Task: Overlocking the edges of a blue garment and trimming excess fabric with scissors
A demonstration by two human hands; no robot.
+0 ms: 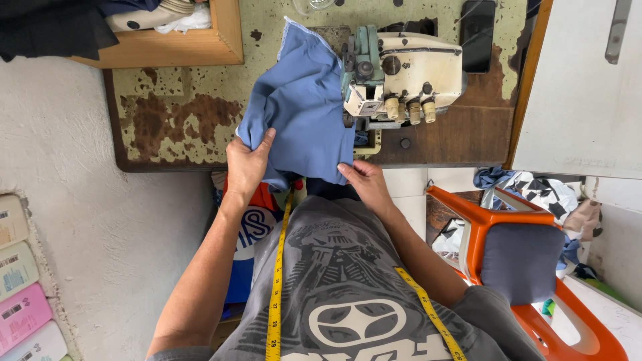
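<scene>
A piece of blue fabric (pixel 301 107) lies on the worn sewing table (pixel 180 113), its right edge under the cream and green overlock machine (pixel 398 77). My left hand (pixel 246 164) grips the fabric's lower left edge, thumb on top. My right hand (pixel 363 180) presses flat on the fabric's lower right corner near the table's front edge. A yellow measuring tape (pixel 275 294) hangs around my neck over a grey printed shirt.
A wooden tray (pixel 194 43) with cloth sits at the back left. A dark phone (pixel 477 33) lies behind the machine. An orange plastic chair (pixel 528 267) with a dark cushion stands to my right, beside a pile of fabric scraps (pixel 535 187). Coloured packets (pixel 20 294) lie on the floor at left.
</scene>
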